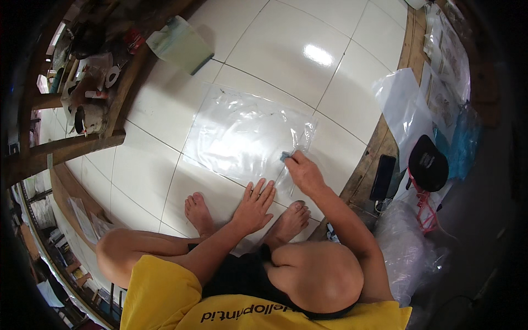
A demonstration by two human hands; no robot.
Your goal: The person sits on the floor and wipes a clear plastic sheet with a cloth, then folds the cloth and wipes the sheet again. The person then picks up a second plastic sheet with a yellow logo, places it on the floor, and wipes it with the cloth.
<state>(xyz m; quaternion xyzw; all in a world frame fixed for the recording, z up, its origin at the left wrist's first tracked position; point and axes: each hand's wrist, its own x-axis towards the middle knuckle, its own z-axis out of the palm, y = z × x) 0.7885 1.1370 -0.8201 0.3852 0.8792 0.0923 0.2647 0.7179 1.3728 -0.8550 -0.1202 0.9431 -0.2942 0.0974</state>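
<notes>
A clear plastic sheet or bag [236, 129] lies flat on the white tiled floor in front of my feet, wrinkled and shiny. My right hand [306, 175] pinches a small blue-grey piece of cloth or sponge [285, 157] against the sheet's right part, near its edge. Fingers stretched out, my left hand [256, 208] rests palm down at the sheet's near edge, between my bare feet. Most of the small blue-grey piece is hidden under my right fingers.
A translucent tub [180, 45] stands beyond the sheet, beside a wooden rack [82, 148] on the left. Along the right, a wooden platform [367, 165] carries a phone [383, 177], a black cap [428, 164] and plastic sheets [404, 110]. Bundled clear plastic [404, 247] lies nearer.
</notes>
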